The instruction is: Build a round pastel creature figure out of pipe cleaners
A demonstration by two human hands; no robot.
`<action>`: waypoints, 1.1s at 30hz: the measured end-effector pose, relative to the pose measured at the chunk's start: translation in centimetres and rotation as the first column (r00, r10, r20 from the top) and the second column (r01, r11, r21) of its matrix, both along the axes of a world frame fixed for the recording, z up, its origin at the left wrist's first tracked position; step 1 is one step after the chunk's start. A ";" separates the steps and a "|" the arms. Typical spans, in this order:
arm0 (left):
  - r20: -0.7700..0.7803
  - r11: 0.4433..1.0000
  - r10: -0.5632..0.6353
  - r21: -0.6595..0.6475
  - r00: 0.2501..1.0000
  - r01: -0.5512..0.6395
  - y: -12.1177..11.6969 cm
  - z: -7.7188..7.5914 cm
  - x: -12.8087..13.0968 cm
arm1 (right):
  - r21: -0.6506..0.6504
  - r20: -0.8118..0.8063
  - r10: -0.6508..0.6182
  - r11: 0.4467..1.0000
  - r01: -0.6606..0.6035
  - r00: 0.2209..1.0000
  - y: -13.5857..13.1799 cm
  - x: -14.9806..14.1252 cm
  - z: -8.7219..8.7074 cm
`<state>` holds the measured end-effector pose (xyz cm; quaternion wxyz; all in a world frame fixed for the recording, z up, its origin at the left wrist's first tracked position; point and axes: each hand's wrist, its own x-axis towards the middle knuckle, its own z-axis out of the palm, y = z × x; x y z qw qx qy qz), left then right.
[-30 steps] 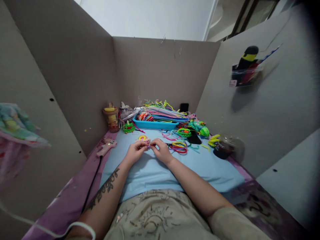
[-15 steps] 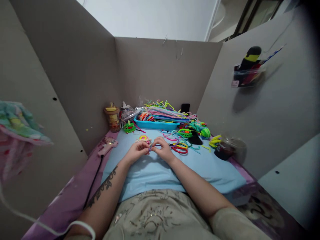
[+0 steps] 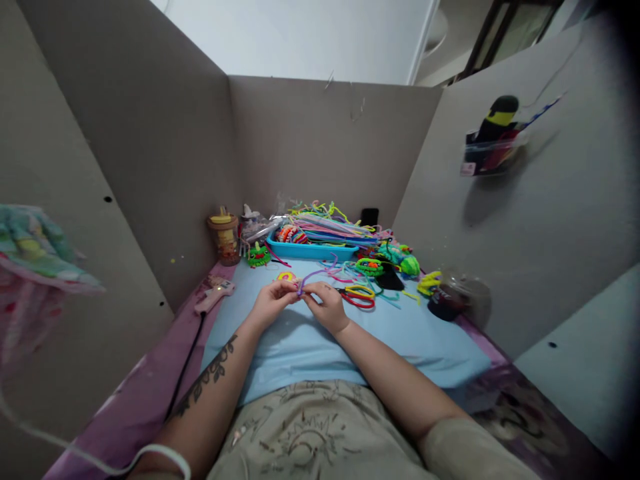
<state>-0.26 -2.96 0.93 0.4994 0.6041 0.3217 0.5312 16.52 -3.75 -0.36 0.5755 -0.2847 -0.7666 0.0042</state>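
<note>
At the worktop's near edge, a light blue cloth [image 3: 415, 330] reaches toward the person's shirt [image 3: 310, 427]. Above it, near the middle of the worktop, the left hand [image 3: 274, 301] and right hand [image 3: 327, 305] meet fingertip to fingertip, both pinching the lower end of a purple fuzzy stem [image 3: 314, 273], whose free length slants up and away to the right. By the left edge lies a pink corded device [image 3: 215, 297]; at the right edge stands a dark cup [image 3: 447, 301] with a clear lid. Scissors [image 3: 361, 295] with red and yellow handles lie just beside the right hand. Just beyond the left fingers sits a yellow-and-pink piece [image 3: 286, 276], partly hidden. Farther off, a green fuzzy piece [image 3: 259, 257] lies near the far left corner, by a brown-lidded tumbler [image 3: 225, 241]. Along the far edge, a blue tray [image 3: 315, 251] holds heaped coloured stems [image 3: 333, 227], with a black phone-like object [image 3: 369, 216] upright behind its right end.
</note>
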 end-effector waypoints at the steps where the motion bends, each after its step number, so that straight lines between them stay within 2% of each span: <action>1: 0.000 1.000 0.001 0.002 1.000 -0.001 0.0 0.0 0.0 | 0.005 0.005 0.002 1.000 -0.002 1.000 0.0 0.0 -0.1; 7: 0.002 1.000 0.012 0.029 1.000 -0.012 0.0 -0.3 0.0 | 0.016 -0.034 -0.039 0.999 0.039 0.999 0.0 -0.2 -0.3; 14: -0.020 0.997 0.029 0.073 0.999 -0.028 0.1 -0.7 0.0 | 0.032 -0.021 0.003 0.999 -0.002 1.000 -0.3 -0.3 0.2; 22: -0.085 0.985 0.084 0.154 0.993 -0.070 0.0 -0.4 -0.1 | 0.025 -0.009 0.029 0.999 -0.028 1.000 0.1 -0.5 -0.1; 26: -0.119 0.968 0.134 0.229 0.984 -0.105 0.1 -0.3 -0.1 | 0.001 -0.006 0.041 0.999 -0.041 0.999 0.3 -0.5 -0.3; 33: -0.159 0.905 0.260 0.385 0.952 -0.183 -0.1 0.0 -0.3 | -0.055 -0.017 0.049 0.997 -0.050 0.999 0.1 -0.7 -0.3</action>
